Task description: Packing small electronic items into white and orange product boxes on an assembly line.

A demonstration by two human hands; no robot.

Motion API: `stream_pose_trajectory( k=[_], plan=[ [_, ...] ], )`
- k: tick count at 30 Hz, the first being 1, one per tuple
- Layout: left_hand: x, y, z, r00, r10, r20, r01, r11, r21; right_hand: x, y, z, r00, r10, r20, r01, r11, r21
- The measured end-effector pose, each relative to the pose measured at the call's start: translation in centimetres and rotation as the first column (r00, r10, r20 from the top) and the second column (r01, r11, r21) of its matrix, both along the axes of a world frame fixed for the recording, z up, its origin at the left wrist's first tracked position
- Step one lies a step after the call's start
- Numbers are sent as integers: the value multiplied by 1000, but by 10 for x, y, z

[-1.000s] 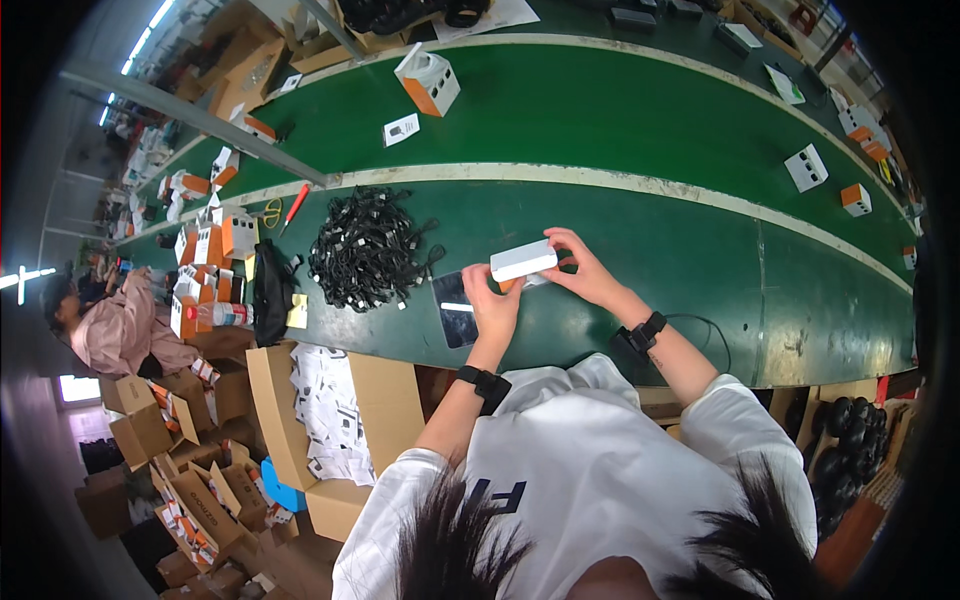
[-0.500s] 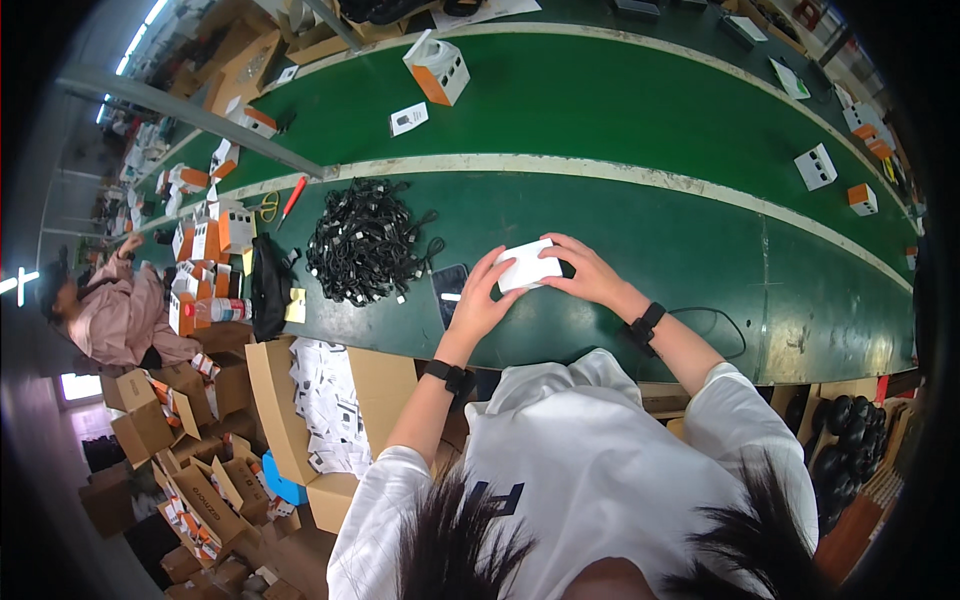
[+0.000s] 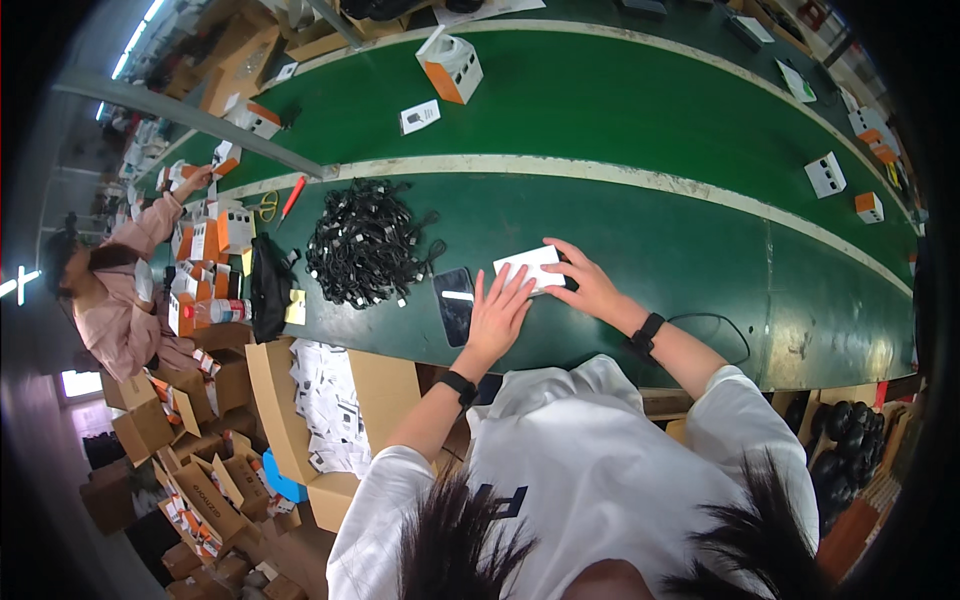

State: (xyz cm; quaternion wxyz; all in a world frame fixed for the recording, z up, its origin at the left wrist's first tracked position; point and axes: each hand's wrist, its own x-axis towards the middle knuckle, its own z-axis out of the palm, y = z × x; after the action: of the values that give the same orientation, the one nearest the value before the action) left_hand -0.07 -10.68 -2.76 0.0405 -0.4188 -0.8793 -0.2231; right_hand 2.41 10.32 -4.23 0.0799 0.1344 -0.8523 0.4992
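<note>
Box point(image 3: 528, 259), small and white, is before me at the green table point(image 3: 640, 225), right of a dark phone point(image 3: 454, 312). My left hand point(image 3: 495, 318) lies on it, fingers spread; my right hand point(image 3: 594, 291) grips its right end between thumb and fingers.

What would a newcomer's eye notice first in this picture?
Probably the tangled heap of black cables on the green table, left of the person's hands. Next, perhaps, the white box touched by both hands, then the open carton of printed papers at lower left.
</note>
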Motion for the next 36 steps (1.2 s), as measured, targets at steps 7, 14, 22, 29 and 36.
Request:
stream_pose_trajectory(
  k=[7, 14, 22, 29, 36],
  plan=[
    [5, 2, 1, 993, 28, 114, -34, 998, 55, -6, -3, 13, 989, 34, 141, -40, 998, 43],
    [-123, 0, -6, 883, 280, 377, -438, 778, 449, -72, 82, 21, 959, -132, 252, 176, 970, -165],
    [-346, -8, -71, 688, 573, 445, -633, 774, -18, -155, 280, -14, 728, -666, -161, 685, 710, 161],
    [-420, 10, -89, 863, 493, 115, -457, 857, -239, -118, 368, -64, 664, -743, -85, 746, 651, 140],
    [-435, 47, -70, 852, 471, 230, -369, 850, -376, -163, 258, 31, 775, -601, -194, 630, 710, 314]
  ],
)
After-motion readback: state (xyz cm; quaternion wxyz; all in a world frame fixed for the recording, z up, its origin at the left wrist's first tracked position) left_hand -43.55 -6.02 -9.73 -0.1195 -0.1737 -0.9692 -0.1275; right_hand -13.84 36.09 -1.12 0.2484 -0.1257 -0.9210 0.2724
